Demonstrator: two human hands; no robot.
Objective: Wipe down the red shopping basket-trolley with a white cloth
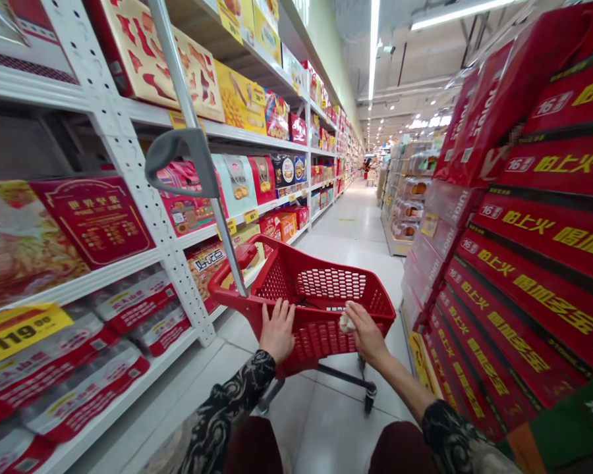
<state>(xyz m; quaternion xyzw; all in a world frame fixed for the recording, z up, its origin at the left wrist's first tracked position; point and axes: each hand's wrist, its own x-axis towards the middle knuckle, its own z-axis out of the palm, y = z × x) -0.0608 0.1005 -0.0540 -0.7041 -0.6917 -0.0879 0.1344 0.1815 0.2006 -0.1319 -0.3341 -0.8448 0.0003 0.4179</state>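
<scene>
A red plastic shopping cart [316,322] with perforated basket walls stands in front of me, side-on. My left hand [277,327] lies on its near side, fingers stretched out flat over the rim and wall. In my right hand [366,332] is a crumpled whitish cloth or tissue [346,321], pinched against the near rim farther right. The cart's metal pole rises on the left and carries a grey plastic handle [184,161]. Little of the basket's floor shows, and I see no goods in it.
White shelving [168,243] with boxed goods runs along the left. Stacked red drink cartons [534,283] rise close on the right, beside clear-wrapped packs [437,243]. The tiled aisle [348,230] stretches ahead between them. A yellow price tag [24,332] sticks out at lower left.
</scene>
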